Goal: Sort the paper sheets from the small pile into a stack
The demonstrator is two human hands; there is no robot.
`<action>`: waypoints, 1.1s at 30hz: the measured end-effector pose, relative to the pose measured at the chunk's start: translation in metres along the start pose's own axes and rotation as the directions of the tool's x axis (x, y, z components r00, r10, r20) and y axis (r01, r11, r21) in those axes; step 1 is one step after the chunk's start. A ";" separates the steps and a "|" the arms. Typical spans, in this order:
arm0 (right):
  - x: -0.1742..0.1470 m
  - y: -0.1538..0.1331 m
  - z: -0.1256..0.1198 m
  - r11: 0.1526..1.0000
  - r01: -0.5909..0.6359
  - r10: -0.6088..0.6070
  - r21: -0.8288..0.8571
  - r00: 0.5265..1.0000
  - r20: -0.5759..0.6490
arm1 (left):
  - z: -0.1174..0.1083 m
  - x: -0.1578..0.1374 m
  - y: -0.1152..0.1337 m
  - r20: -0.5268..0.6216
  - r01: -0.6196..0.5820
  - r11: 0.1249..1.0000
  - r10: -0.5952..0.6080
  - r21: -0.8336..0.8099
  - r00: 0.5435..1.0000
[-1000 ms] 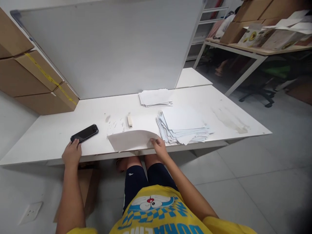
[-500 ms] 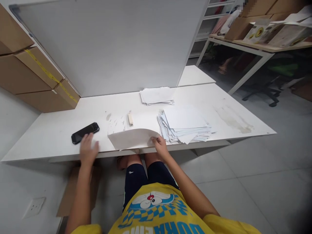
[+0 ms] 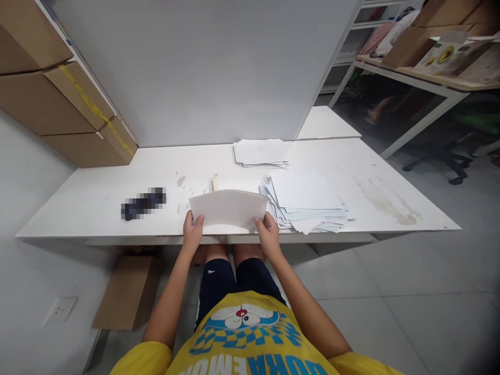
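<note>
I record the desk [image 3: 97,211] with cartons [image 3: 72,148] stacked at its left end, contents hidden. At the desk's front edge I find the sheet [image 3: 227,209], curved, its long axis running left to right, along that edge. I have the left hand [image 3: 192,234] grasping its left end, the right hand [image 3: 269,234] its right.

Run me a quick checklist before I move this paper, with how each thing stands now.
Left hand gripping the paper at its left side: ok.
Right hand gripping its right side: ok.
Paper held flat: not ok, it bows.
Small block fully in view: not ok, the paper partly hides it.
Nearer paper pile squared up: not ok, edges fan out.
Paper's far side blank: cannot tell, hidden.
</note>
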State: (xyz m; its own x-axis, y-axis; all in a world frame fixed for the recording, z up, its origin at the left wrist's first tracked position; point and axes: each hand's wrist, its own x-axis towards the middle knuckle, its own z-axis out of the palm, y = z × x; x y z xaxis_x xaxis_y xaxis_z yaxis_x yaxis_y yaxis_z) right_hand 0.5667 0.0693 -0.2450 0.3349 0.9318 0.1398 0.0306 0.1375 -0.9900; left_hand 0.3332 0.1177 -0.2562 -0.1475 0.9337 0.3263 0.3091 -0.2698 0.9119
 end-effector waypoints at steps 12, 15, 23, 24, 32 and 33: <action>-0.004 0.022 0.005 0.984 -0.061 0.047 0.166 0.995 0.085 | -0.013 -0.015 -0.015 0.080 0.077 0.990 -0.068 -0.117 0.994; -0.004 0.020 0.005 0.984 -0.062 0.047 0.169 0.995 0.091 | -0.014 -0.014 -0.015 0.079 0.074 0.990 -0.064 -0.122 0.995; -0.010 0.014 -0.004 0.998 -0.065 0.065 -0.004 0.994 0.089 | -0.014 -0.021 0.010 0.018 0.057 0.995 -0.055 -0.087 0.998; -0.012 0.013 -0.007 0.995 -0.092 0.096 -0.043 0.989 0.109 | -0.016 -0.021 0.013 -0.009 0.046 0.996 -0.047 -0.073 0.999; -0.011 0.015 -0.019 0.949 -0.308 0.315 -0.066 0.940 0.131 | -0.034 0.018 -0.002 -0.105 0.036 0.989 -0.021 0.142 0.994; -0.009 0.015 -0.019 0.951 -0.302 0.308 -0.062 0.944 0.123 | -0.032 0.025 -0.007 -0.053 0.014 0.984 -0.005 0.175 0.999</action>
State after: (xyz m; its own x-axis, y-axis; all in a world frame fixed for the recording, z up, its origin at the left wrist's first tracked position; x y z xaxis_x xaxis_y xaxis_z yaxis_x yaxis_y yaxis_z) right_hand 0.5820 0.0571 -0.2611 0.2099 0.9627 -0.1705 -0.0137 -0.1715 -0.9851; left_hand 0.2979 0.1352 -0.2465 -0.1990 0.9211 0.3348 0.4669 -0.2113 0.8587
